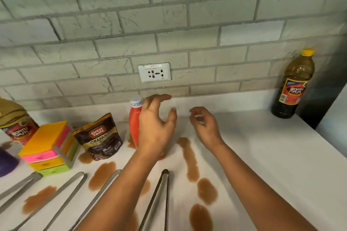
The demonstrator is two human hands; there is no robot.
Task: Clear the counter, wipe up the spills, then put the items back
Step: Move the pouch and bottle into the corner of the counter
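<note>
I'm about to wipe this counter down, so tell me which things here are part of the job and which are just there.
Part of the job:
brown spills
red bottle
coffee pouch
sponge stack
tongs
dark bottle
labelled bottle
purple object

Just there:
wall socket
brick wall

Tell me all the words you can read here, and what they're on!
"Great Taste" and "GRANU...": brown coffee pouch.
"DATU PUTI": dark bottle on the right.
"DATU PUTI": bottle on the left.
Red bottle, wall socket: print too small to read.
</note>
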